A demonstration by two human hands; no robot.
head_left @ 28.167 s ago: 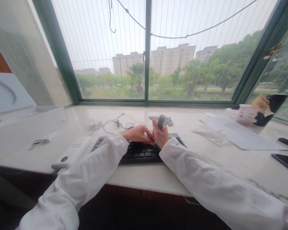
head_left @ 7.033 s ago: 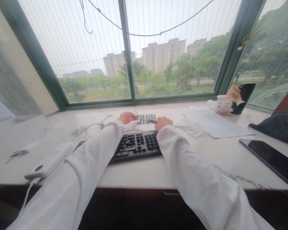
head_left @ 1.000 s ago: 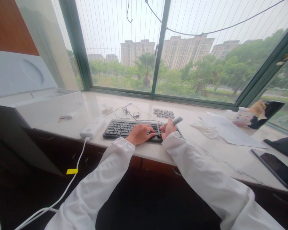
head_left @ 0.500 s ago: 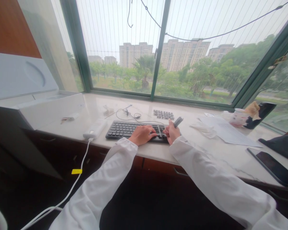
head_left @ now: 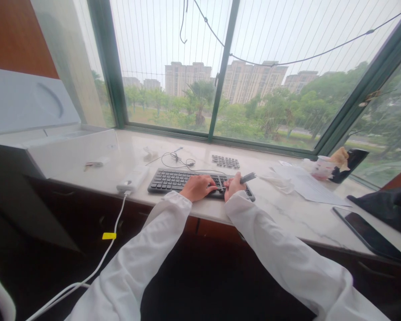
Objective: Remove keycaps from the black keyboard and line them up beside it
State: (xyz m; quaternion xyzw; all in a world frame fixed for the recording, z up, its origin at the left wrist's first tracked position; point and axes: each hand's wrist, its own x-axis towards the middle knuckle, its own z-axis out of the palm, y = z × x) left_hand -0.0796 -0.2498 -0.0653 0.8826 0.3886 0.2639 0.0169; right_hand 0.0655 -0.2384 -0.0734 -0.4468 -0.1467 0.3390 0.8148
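Head view: glossy, grey-veined surface (head_left: 297, 214) carries an oblong black keyboard (head_left: 170, 179) near centre. Right hand (head_left: 234, 185) has shifted toward 9 o'clock, nearer the curled left hand (head_left: 197, 187), concentrating work there; left-hand pinch cannot be told. Right hand clasps a slim grey tool (head_left: 248, 178). Blocky loose keys (head_left: 225, 161) lie at the keyboard's 1 o'clock.
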